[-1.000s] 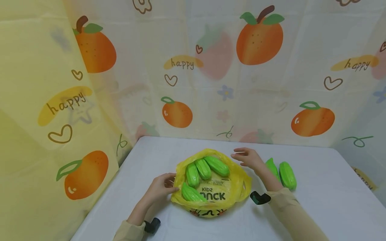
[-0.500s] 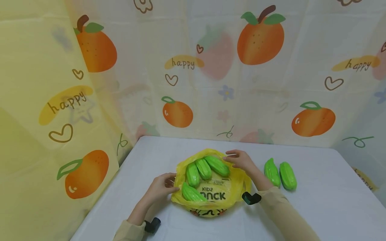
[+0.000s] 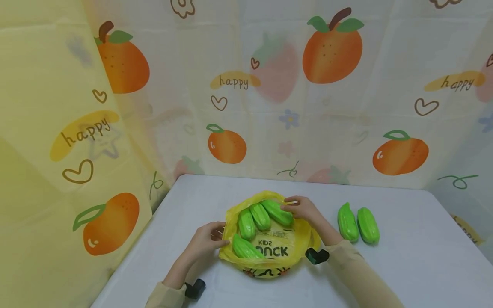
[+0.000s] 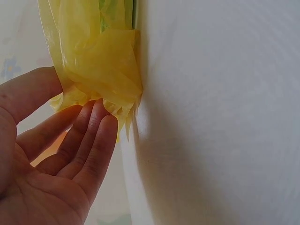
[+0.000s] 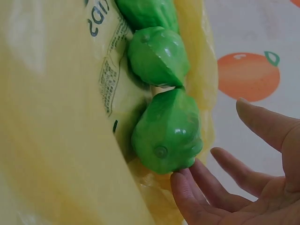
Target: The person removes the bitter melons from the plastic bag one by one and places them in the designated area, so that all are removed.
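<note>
A yellow plastic bag (image 3: 300, 252) lies mouth-up on the table, with several shiny green, gourd-like vegetables (image 3: 246, 223) inside. At its left side is my left hand (image 3: 206, 239), thumb and relaxed fingers spread around the crumpled plastic (image 4: 108, 70) and touching it. My right hand (image 3: 302, 208) reaches over the far right rim, fingers loosely extended. Below the nearest green vegetable (image 5: 166, 133) in the right wrist view, the fingertips (image 5: 183, 185) come right up to its end. Thumb and index finger stay apart from it.
Two more green vegetables, one with a pointed tip (image 3: 348, 222) and one rounded (image 3: 368, 225), lie side by side on the white table (image 3: 416, 256), right of the bag. A fruit-printed curtain (image 3: 269, 141) hangs behind the table and on its left.
My right hand has moved left and slightly down, from beside the bag to over its far right rim and the vegetable there. My left hand and the bag have hardly moved.
</note>
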A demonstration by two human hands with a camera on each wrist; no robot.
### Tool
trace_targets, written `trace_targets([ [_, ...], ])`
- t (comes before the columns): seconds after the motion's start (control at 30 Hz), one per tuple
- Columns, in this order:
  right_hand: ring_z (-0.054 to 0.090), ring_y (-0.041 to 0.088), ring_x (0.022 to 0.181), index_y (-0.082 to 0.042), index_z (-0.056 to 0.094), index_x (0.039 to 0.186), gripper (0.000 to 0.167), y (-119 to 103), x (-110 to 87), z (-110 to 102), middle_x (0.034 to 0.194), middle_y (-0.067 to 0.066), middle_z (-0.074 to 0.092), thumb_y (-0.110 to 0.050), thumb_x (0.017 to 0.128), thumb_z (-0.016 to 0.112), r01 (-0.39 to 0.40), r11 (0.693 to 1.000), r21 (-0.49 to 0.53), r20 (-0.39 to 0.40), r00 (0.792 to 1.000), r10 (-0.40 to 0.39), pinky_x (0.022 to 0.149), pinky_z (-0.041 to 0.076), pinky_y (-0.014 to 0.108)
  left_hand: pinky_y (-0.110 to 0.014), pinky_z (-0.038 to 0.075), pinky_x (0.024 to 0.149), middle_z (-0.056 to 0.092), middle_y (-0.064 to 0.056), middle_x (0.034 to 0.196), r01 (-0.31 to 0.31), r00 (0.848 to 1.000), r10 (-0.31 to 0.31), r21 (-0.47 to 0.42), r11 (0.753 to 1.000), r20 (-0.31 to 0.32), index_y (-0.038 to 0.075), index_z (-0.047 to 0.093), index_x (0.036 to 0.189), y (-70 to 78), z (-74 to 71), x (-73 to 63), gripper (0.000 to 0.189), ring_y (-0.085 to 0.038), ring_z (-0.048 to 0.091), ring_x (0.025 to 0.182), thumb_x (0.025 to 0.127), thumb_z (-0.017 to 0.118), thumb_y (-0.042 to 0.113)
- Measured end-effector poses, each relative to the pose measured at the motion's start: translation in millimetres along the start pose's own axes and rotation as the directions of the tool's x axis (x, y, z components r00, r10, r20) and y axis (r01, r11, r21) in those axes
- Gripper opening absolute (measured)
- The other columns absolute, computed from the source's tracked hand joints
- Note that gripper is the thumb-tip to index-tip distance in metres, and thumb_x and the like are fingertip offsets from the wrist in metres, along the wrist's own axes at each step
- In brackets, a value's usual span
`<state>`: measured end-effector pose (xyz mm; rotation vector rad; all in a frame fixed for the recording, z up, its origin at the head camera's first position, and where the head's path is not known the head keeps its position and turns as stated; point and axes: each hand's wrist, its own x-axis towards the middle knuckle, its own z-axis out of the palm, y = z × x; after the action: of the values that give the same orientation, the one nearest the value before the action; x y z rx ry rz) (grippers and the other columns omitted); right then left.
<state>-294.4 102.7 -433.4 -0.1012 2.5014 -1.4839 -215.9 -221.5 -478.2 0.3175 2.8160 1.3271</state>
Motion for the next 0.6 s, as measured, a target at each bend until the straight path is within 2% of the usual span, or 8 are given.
trace_targets([
  [0.2, 0.060, 0.035, 0.109, 0.001, 0.055, 0.128, 0.049, -1.8, -1.4, 3.1, 0.128, 0.026, 0.055, -0.026, 0.089, 0.066, -0.021, 1.000, -0.006, 0.008, 1.000, 0.021, 0.082, 0.055, 0.040, -0.032, 0.052, 0.077, 0.066, -0.003, 0.105, 0.001, 1.000, -0.001, 0.012, 1.000, -0.002, 0.009, 0.061, 0.123, 0.5, -0.1, 0.0, 0.051, -0.015, 0.062, 0.089, 0.076, 0.079, 0.020],
  [0.43, 0.058, 0.037, 0.112, 0.001, 0.053, 0.130, 0.051, -2.0, -3.3, 4.6, 0.129, 0.026, 0.054, -0.027, 0.089, 0.066, -0.054, 0.999, 0.010, 0.041, 0.998, 0.053, 0.084, 0.055, 0.042, -0.032, 0.052, 0.077, 0.066, -0.002, 0.106, -0.001, 1.000, 0.001, 0.016, 1.000, -0.001, 0.009, 0.061, 0.123, 1.5, -0.2, -0.5, 0.050, -0.014, 0.061, 0.088, 0.077, 0.079, 0.019],
  [0.6, 0.060, 0.036, 0.109, 0.002, 0.053, 0.130, 0.051, -0.6, -4.3, 6.3, 0.128, 0.026, 0.055, -0.025, 0.089, 0.067, -0.064, 0.998, 0.015, 0.061, 0.996, 0.063, 0.084, 0.054, 0.044, -0.032, 0.052, 0.078, 0.066, -0.003, 0.107, 0.000, 1.000, 0.000, 0.015, 1.000, 0.000, 0.009, 0.061, 0.123, 2.4, 0.3, -0.3, 0.050, -0.015, 0.061, 0.089, 0.076, 0.079, 0.019],
])
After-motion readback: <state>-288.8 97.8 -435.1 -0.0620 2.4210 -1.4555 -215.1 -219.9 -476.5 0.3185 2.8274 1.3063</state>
